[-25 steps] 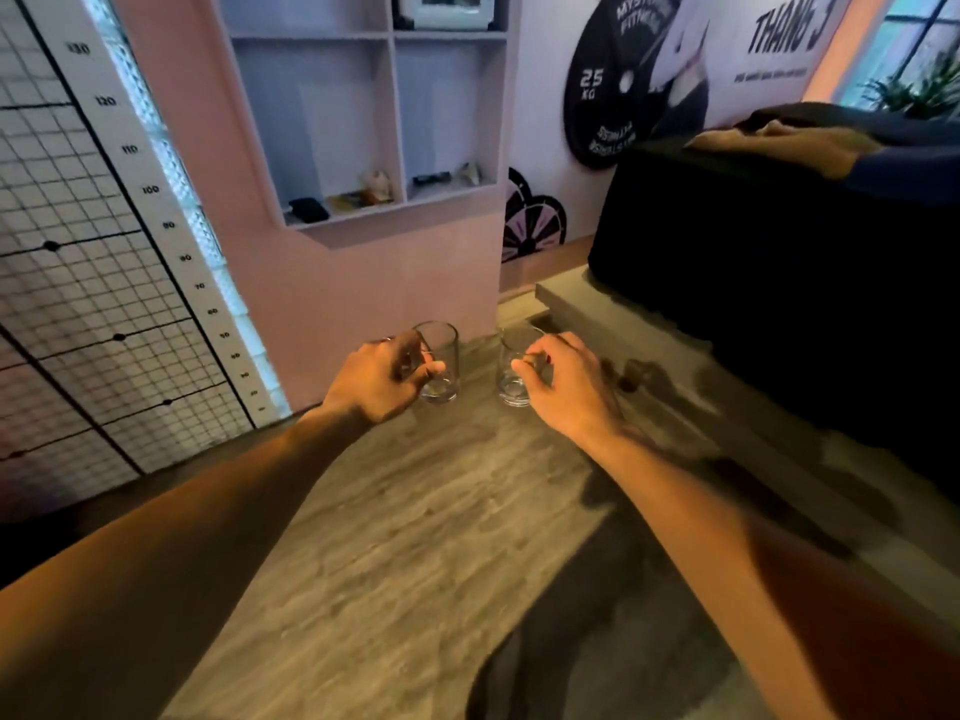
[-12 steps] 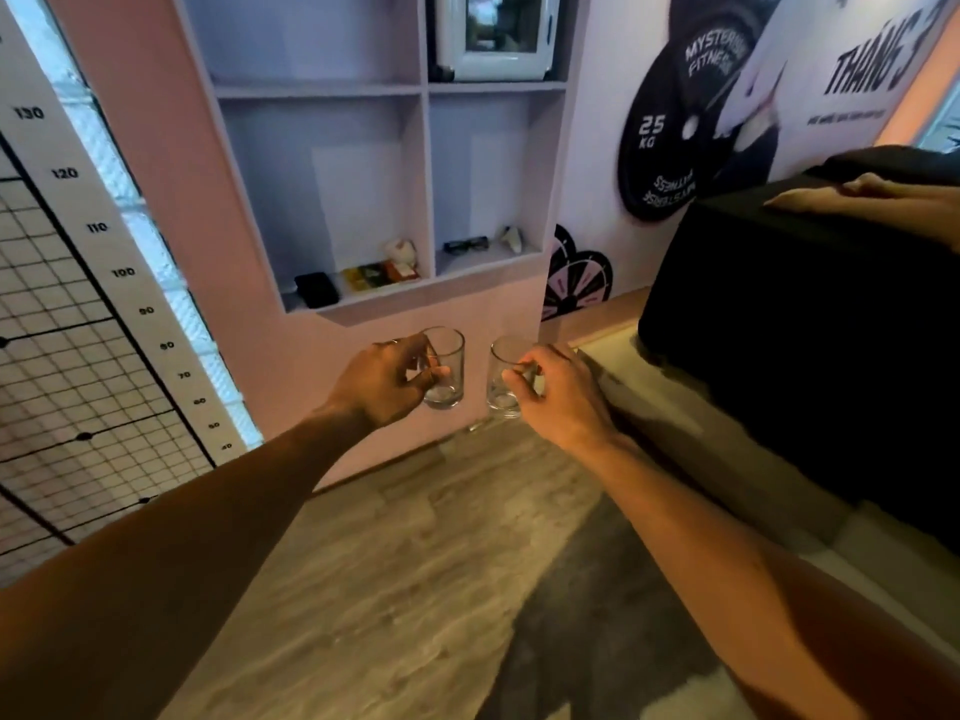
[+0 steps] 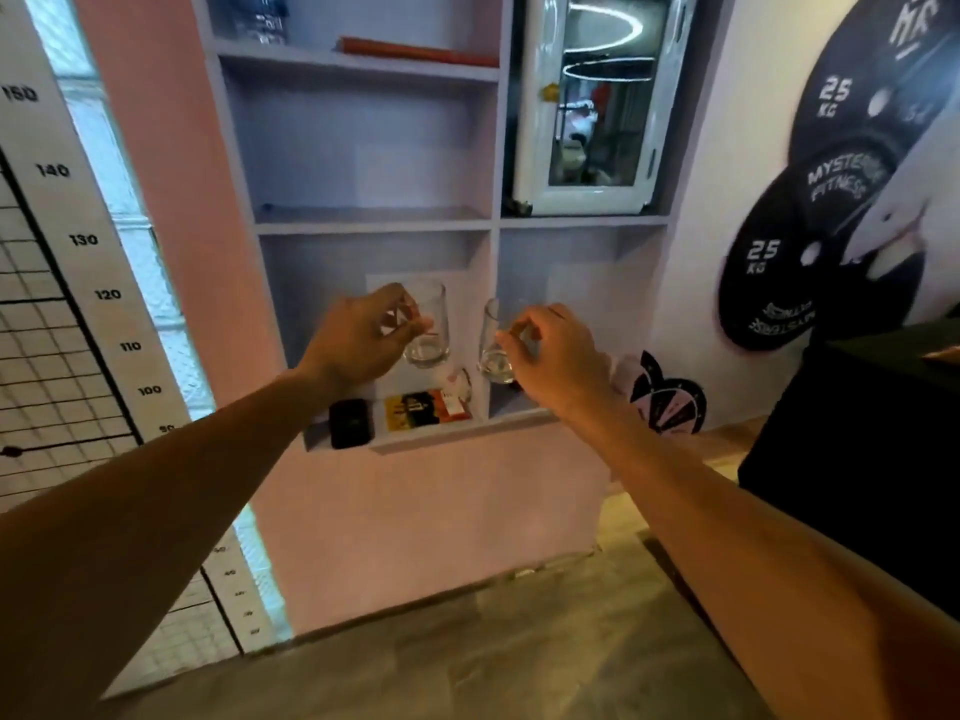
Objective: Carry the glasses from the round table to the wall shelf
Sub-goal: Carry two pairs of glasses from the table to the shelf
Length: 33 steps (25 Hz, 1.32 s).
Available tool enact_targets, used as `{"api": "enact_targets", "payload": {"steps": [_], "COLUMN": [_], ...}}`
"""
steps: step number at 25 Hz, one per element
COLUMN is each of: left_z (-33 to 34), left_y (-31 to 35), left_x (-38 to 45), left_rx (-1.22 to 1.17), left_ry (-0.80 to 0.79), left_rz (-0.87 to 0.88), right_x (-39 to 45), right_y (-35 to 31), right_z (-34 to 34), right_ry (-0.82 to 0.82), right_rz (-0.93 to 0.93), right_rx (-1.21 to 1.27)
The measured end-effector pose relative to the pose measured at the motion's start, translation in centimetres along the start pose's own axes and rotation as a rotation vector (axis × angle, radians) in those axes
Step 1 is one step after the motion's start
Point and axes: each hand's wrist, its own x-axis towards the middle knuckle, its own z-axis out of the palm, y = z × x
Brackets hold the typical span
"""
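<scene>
I hold two clear drinking glasses up in front of the wall shelf (image 3: pixel 374 228). My left hand (image 3: pixel 358 340) grips the left glass (image 3: pixel 430 330) from its left side. My right hand (image 3: pixel 556 356) grips the right glass (image 3: pixel 493 350) from its right side. Both glasses are upright and a small gap separates them. They hover in front of the lowest row of compartments, just above its floor. The round table is out of view.
The lowest left compartment holds a black case (image 3: pixel 351 423), a coloured box (image 3: pixel 426 407) and a small pale object (image 3: pixel 460 381). A white-framed glass cabinet (image 3: pixel 592 101) fills the upper right compartment. A black-covered table (image 3: pixel 857 439) stands to the right, a height chart (image 3: pixel 67 241) to the left.
I have come closer to the shelf and raised both glasses from below its bottom edge to the level of the lowest compartments. Both hands keep their hold.
</scene>
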Motion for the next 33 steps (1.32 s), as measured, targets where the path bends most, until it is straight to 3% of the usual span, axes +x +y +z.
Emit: {"api": "enact_targets", "payload": {"steps": [8,14,27,33], "left_z": [-6.2,-8.5,-8.1,-8.2], "left_y": [-5.6,-10.5,-15.4,-15.9], "left_x": [10.7,15.5,20.2,21.2], "left_rx": [0.241,0.335,0.467,0.724], "left_ry": [0.282,0.31,0.386,0.417], "left_rz": [-0.11,-0.271,-0.44,-0.485], "right_x": [18.8,27.4,36.0,38.2], "right_y": [-1.5,-4.5,-7.3,-8.4], "right_z": [5.4,11.8,22.0,25.1], "right_ry": [-0.018,-0.11,-0.271,-0.348], "right_rz": [-0.232,-0.291,-0.306,-0.392], "right_rx": [0.215,0.282,0.408,0.43]}}
